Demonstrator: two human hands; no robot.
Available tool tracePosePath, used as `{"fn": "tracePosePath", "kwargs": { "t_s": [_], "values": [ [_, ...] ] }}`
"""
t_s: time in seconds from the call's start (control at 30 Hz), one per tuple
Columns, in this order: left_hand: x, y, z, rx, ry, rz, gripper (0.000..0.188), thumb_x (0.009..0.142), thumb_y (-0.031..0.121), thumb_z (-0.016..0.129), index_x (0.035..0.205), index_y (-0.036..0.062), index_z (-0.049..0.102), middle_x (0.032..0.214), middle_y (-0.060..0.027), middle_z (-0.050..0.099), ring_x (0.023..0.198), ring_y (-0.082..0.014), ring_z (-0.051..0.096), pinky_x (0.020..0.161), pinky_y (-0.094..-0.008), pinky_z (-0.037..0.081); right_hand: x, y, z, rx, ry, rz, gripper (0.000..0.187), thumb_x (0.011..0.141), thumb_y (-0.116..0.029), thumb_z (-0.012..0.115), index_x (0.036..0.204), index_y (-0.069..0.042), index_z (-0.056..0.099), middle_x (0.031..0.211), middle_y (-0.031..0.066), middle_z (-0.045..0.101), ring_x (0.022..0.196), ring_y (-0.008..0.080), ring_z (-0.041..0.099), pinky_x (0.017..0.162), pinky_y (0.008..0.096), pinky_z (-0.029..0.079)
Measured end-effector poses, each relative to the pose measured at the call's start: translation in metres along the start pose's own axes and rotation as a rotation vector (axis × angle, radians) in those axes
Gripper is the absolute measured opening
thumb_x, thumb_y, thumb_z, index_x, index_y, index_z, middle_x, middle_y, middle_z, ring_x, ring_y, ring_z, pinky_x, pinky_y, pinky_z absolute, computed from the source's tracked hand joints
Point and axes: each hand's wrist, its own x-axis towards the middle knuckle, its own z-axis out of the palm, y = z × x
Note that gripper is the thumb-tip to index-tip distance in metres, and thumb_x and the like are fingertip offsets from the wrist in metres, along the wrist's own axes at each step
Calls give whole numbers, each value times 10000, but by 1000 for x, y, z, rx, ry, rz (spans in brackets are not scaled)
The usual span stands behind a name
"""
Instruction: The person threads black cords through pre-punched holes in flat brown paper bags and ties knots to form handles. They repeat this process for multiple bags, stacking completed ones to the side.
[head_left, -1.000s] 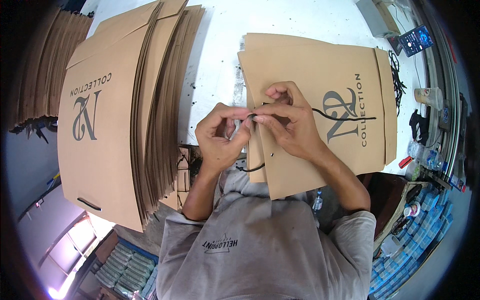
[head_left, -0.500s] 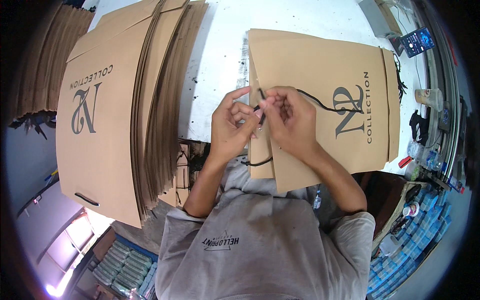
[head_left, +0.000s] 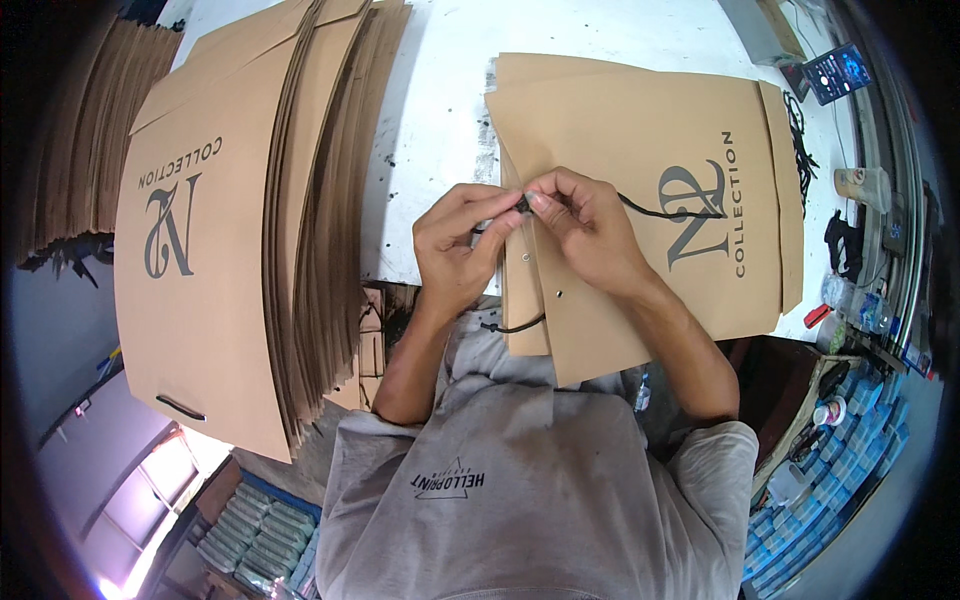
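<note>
A brown paper bag (head_left: 620, 130) with dark print lies flat before me, its open edge toward my hands. My left hand (head_left: 455, 245) and my right hand (head_left: 590, 225) meet at that edge, fingertips pinched together on a black cord (head_left: 650, 210). The part of the cord between the fingers is mostly hidden; a length runs right from my right hand across the print. Small metal eyelets show in the paper below my fingers. Nearer me, another black cord (head_left: 518, 327) comes out at the bag's edge and ends in a knot.
A tall stack of brown paper bags (head_left: 200, 330) stands at the left, with more bags (head_left: 80, 140) beyond. Along the right side are black cords (head_left: 803, 150), a phone (head_left: 838, 74) and a plastic cup (head_left: 862, 188). Blue-and-white packs (head_left: 840, 480) fill a box at lower right.
My fingertips have drawn together over the cord, and my left fingers have closed in. The upright cord end seen before is now mostly hidden. The bag's upper corner has shifted left.
</note>
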Motion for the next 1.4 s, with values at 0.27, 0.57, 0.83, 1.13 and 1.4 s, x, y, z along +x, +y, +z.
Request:
{"fn": "tracePosePath", "kwargs": {
  "t_s": [0.27,0.57,0.83,1.13,1.4],
  "values": [
    [-6,19,7,-362,129,-348,125,1024,27,613,1084,-76,650,1089,-179,727,884,-161,694,820,-300,592,-2,-1,0,-351,36,-273,86,935,-32,645,979,22,697,932,89,649,856,231,648,778,381,529],
    [-26,16,-33,-307,331,-250,198,998,78,679,1165,-26,657,1088,-184,704,838,-139,642,700,-274,546,14,1,-2,-686,-55,-506,124,841,-126,718,918,-31,704,934,112,617,858,301,639,750,433,507],
    [-40,33,-6,130,130,-426,441,942,40,733,1340,-8,549,889,-21,683,727,-31,552,635,-197,437,-72,-21,-135,-1168,238,46,218,849,-7,732,1051,2,650,998,160,658,936,336,648,832,417,523],
    [-29,29,30,-163,35,-506,453,937,5,712,1356,-43,549,908,-33,687,680,-26,566,596,-188,463,-84,-4,-39,-181,194,-145,44,948,17,663,992,15,669,896,87,656,772,157,613,716,267,491],
    [-29,32,10,-377,-262,-605,595,937,-101,609,1481,12,394,1094,-92,667,757,-60,609,636,-198,495,-87,15,-25,-230,179,-295,95,895,19,717,981,15,676,922,110,686,807,179,663,704,281,510]
  ]
}}
